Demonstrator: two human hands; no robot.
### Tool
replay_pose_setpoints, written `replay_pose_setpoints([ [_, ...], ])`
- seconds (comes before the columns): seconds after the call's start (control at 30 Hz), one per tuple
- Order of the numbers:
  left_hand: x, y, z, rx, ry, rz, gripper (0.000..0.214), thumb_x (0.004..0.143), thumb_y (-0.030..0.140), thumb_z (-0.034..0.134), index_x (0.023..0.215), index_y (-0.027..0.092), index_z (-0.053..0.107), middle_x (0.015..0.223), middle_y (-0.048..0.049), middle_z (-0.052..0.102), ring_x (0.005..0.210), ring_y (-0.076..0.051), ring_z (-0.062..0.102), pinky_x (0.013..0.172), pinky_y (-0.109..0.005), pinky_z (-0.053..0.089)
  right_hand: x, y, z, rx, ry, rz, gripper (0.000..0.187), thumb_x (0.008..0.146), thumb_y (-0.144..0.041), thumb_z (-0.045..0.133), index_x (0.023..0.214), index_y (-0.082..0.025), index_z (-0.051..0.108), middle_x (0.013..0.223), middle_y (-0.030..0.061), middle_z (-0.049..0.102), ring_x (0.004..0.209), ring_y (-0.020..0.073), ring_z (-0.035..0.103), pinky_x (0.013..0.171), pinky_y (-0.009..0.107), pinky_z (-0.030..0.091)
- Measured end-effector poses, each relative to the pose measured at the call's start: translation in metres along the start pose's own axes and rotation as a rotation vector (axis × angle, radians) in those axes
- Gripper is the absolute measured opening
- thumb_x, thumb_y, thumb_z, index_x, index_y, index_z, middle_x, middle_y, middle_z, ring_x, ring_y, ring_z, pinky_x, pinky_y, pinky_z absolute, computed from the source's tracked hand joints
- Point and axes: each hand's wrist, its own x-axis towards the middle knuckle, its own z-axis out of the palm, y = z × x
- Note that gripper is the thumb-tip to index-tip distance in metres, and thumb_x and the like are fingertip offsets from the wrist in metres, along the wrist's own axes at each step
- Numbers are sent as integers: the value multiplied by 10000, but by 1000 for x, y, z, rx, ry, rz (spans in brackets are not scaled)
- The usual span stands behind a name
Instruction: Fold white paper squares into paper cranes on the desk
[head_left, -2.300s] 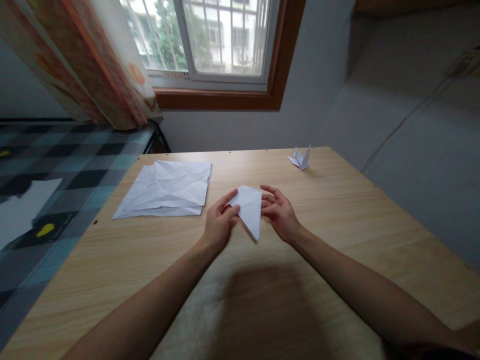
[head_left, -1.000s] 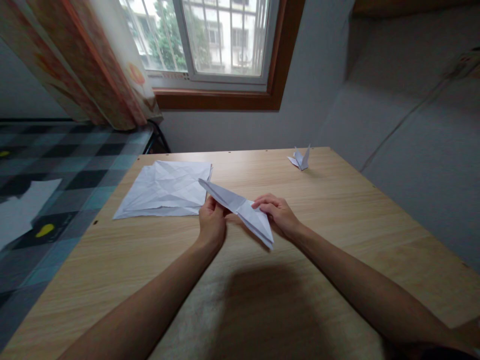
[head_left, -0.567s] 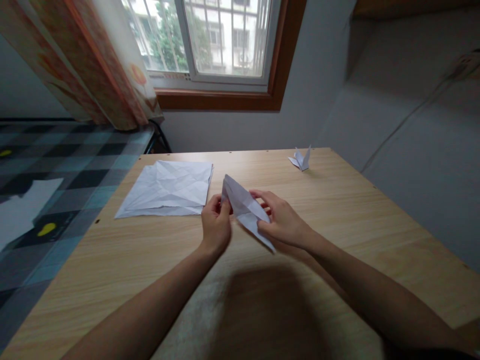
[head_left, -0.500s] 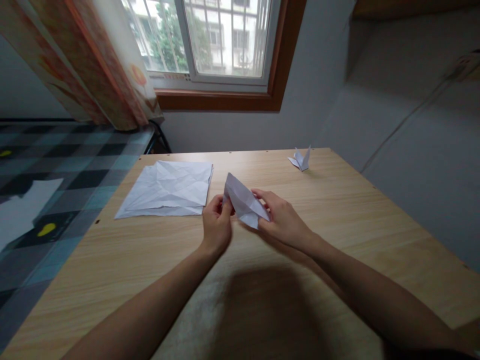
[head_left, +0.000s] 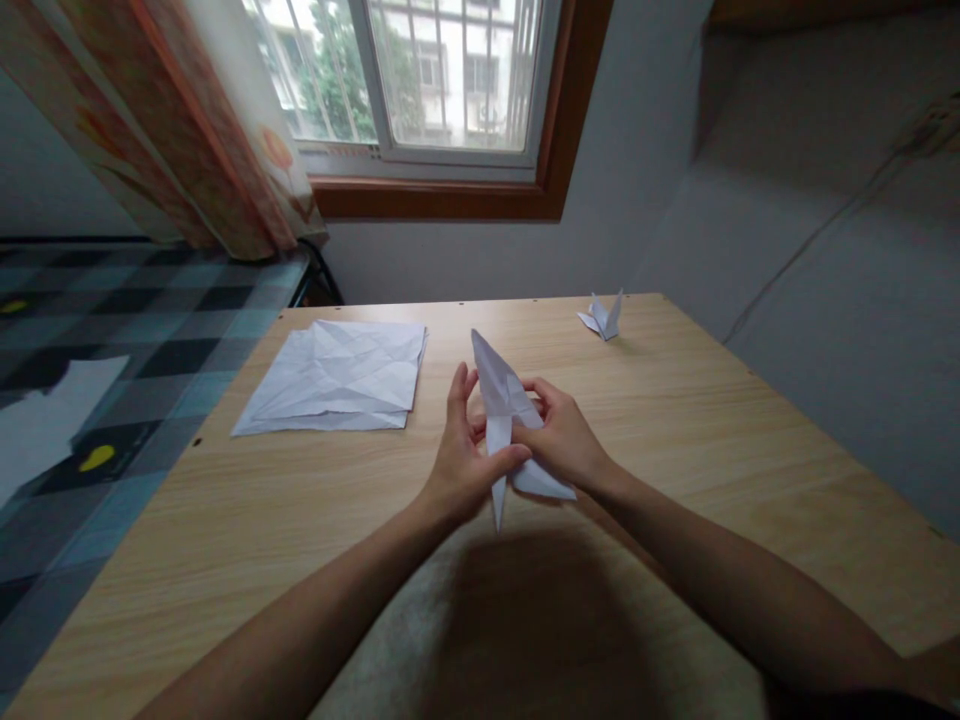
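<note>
A piece of folded white paper (head_left: pixel 499 385) is held between both hands above the table, with one long point upward and two points spread downward. My left hand (head_left: pixel 469 450) grips it from the left, thumb laid across its lower front and fingers behind. From the right, my right hand (head_left: pixel 562 430) pinches it, thumb pressed on the middle and fingers around the far side. The fingertips behind the paper are partly hidden. A small folded paper crane (head_left: pixel 602 317) stands near the table's far right corner.
A stack of creased white sheets (head_left: pixel 337 375) lies left of my hands on the wooden table (head_left: pixel 712 440). Beyond the table's left edge is a checked bedspread (head_left: pixel 172 300) with white paper (head_left: pixel 67 410) on it. A window (head_left: pixel 450 80) is ahead.
The folded paper has turned more upright, and two lower points now show. My left thumb has moved onto its front, and my left fingers have lifted and spread behind it.
</note>
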Motion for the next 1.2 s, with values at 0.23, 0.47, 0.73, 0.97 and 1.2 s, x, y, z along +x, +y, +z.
replay_pose_setpoints([
  [0.23,16,2,-14,-17,112,-156,883,561,134,728,1391,238,443,1225,-112,670,875,-214,705,688,-286,556,12,-6,-19,67,-84,-3,317,627,-172,769,937,-180,704,819,15,750,709,190,678,635,280,516],
  [0.47,35,-11,-44,111,317,-231,313,587,287,755,847,131,679,809,-71,742,745,-240,685,706,-352,540,42,3,-91,180,-68,174,443,555,-162,840,976,-160,699,845,51,765,677,194,689,626,313,557],
  [0.73,34,-9,-48,425,327,-227,430,668,251,671,1061,211,501,748,-19,714,618,-212,672,565,-284,484,45,35,-100,-784,28,117,702,676,-84,727,1356,-114,556,884,93,716,811,275,677,775,401,542],
  [0.97,33,-1,-47,679,209,-266,385,657,242,719,923,232,441,651,58,610,556,-160,598,523,-235,398,37,30,-51,-859,-257,-517,421,891,-271,643,1298,-176,598,1321,154,595,1248,285,545,1072,455,451],
  [1.2,37,4,-50,863,168,-195,250,633,227,704,646,213,455,566,71,493,553,-122,469,556,-239,335,21,53,-22,-1039,-485,-468,860,878,-663,561,1528,-137,357,1601,201,319,1493,353,284,1212,547,234],
])
